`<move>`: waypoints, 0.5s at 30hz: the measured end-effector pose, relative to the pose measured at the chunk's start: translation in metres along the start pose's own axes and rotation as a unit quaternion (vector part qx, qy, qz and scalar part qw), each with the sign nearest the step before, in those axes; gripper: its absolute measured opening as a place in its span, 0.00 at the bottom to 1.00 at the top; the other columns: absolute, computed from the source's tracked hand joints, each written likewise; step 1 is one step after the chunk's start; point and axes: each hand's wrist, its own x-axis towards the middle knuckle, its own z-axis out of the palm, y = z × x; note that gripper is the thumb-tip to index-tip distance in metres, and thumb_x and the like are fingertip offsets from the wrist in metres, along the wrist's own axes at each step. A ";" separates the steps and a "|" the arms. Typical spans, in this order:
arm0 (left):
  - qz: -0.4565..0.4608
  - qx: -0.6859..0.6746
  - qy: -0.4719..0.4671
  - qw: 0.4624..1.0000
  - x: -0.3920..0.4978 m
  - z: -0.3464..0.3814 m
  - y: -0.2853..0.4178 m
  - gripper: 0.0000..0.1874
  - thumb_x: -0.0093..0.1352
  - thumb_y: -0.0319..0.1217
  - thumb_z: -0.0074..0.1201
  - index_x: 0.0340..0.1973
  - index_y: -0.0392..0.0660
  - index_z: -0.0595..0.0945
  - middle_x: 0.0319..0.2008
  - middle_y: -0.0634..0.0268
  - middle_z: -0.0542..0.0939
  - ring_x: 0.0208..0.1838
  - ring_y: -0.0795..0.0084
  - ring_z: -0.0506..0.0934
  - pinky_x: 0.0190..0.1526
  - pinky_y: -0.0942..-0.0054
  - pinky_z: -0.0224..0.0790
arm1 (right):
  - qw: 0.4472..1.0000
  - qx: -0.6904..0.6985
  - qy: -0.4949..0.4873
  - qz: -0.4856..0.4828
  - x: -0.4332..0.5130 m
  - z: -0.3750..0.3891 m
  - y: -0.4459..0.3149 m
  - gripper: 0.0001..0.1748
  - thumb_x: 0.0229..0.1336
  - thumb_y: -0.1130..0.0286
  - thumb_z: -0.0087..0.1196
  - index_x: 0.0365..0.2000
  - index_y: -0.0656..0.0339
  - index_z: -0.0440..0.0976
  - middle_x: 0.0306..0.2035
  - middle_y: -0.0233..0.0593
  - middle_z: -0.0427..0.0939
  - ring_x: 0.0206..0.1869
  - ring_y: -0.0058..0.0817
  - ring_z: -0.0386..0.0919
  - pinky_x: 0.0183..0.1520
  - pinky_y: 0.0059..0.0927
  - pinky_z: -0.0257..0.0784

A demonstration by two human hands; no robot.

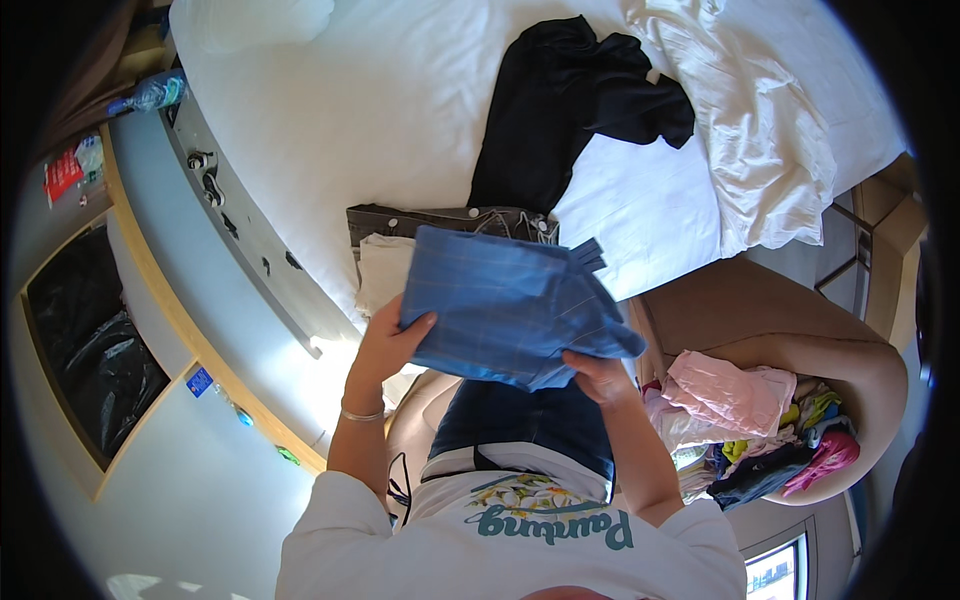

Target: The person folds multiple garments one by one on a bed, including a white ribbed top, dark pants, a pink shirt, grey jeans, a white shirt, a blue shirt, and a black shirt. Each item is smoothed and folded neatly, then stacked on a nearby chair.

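Both my hands hold up a folded blue garment [495, 300] with thin check lines, over the near edge of the bed. My left hand [391, 337] grips its left edge, thumb on top. At its lower right edge my right hand [600, 373] has the thumb over the cloth. Just beyond it lie dark grey garments [442, 219] with buttons and drawstrings, and a beige cloth [384, 274], all partly hidden by the blue one. A black garment [555, 105] is spread on the white bed sheet [360, 120].
On my right a brown armchair [795, 315] holds a heap of clothes, with a pink garment [731, 390] on top. A crumpled white cover [772, 150] lies on the bed's right side. Shoes [208, 180] and a wood-edged counter [154, 289] are at left.
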 end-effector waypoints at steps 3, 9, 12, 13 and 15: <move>-0.032 -0.075 0.043 0.996 -0.023 -0.050 -0.049 0.20 0.69 0.27 0.55 0.56 0.35 0.75 0.46 0.60 0.82 0.48 0.69 0.79 0.51 0.70 0.72 | 0.998 -0.023 -0.017 0.058 0.016 0.021 0.051 0.33 0.53 0.81 0.63 0.59 0.58 0.67 0.55 0.35 0.73 0.59 0.32 0.70 0.64 0.37 0.62; -0.019 0.328 0.308 0.893 0.012 -0.055 -0.136 0.34 0.67 0.34 0.57 0.66 0.39 0.63 0.64 0.41 0.65 0.63 0.45 0.69 0.61 0.58 0.64 | 0.966 -0.241 0.091 -0.013 0.089 0.018 0.129 0.36 0.55 0.75 0.64 0.61 0.65 0.60 0.56 0.42 0.72 0.59 0.33 0.71 0.61 0.36 0.66; 0.089 0.331 0.373 0.862 0.013 -0.014 -0.152 0.34 0.66 0.40 0.58 0.65 0.42 0.66 0.70 0.36 0.51 0.71 0.33 0.51 0.68 0.41 0.45 | 0.944 -0.283 0.160 -0.059 0.080 0.014 0.121 0.40 0.52 0.72 0.66 0.61 0.68 0.56 0.58 0.49 0.68 0.59 0.37 0.70 0.60 0.37 0.67; 0.133 0.365 0.352 0.852 0.016 -0.003 -0.153 0.34 0.66 0.43 0.58 0.64 0.44 0.68 0.70 0.36 0.51 0.72 0.32 0.49 0.68 0.38 0.41 | 0.931 -0.300 0.203 -0.055 0.074 0.017 0.113 0.42 0.51 0.72 0.66 0.61 0.69 0.55 0.59 0.52 0.67 0.59 0.38 0.70 0.60 0.38 0.67; 0.167 0.380 0.318 0.852 0.027 0.024 -0.155 0.34 0.65 0.48 0.57 0.64 0.48 0.69 0.71 0.37 0.50 0.72 0.31 0.47 0.68 0.34 0.36 | 0.798 -0.534 0.171 -0.221 0.059 0.030 0.094 0.42 0.48 0.71 0.66 0.60 0.67 0.56 0.63 0.60 0.60 0.64 0.48 0.64 0.63 0.47 0.62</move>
